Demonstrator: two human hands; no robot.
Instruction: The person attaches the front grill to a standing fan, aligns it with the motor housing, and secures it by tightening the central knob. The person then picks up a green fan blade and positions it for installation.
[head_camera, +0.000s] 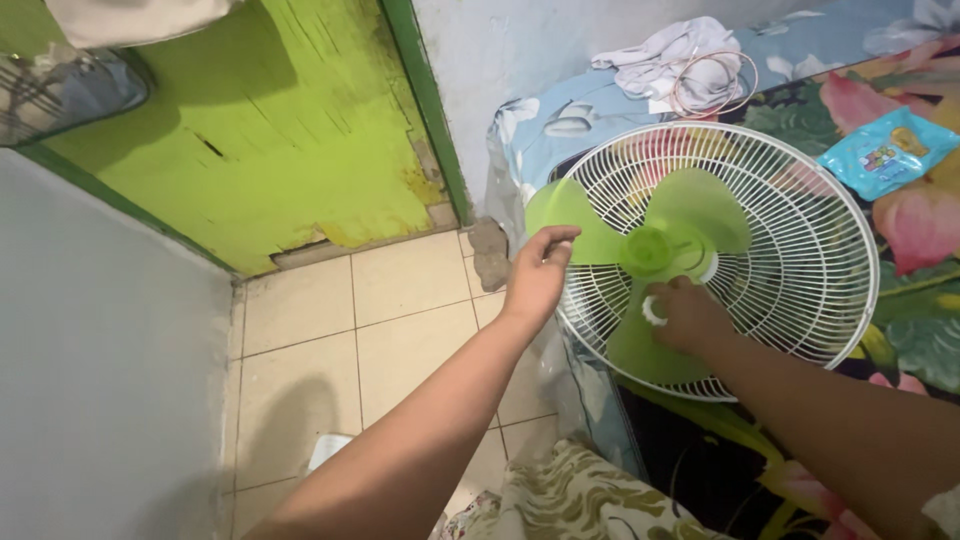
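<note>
Green plastic fan blade (640, 250), three lobes on a round hub, sits inside a white wire fan guard (800, 250) that lies face-up on a bed with a flowered sheet (920, 330). Our left hand (540, 272) is half open, fingers loosely extended, thumb and fingertips pinching the outer edge of the upper left lobe. Our right hand (688, 315) is curled over a small white knob (652, 310) just below the hub; whether it grips tight we cannot tell. We judge the blade light and thin, with some flex at the tips, stiffer near the hub; smooth plastic, likely a bit slippery. Best hold looks to be at the hub or low on a lobe, not the tip, which could bend or crack. The wire guard seems light too, springy, easy to dent; take it by the rim. Nearby: a blue snack packet (885, 150) on the sheet, crumpled white cloth (670, 60) with a thin hoop (715, 85), a green door (270, 130), a tiled floor (400, 330).
</note>
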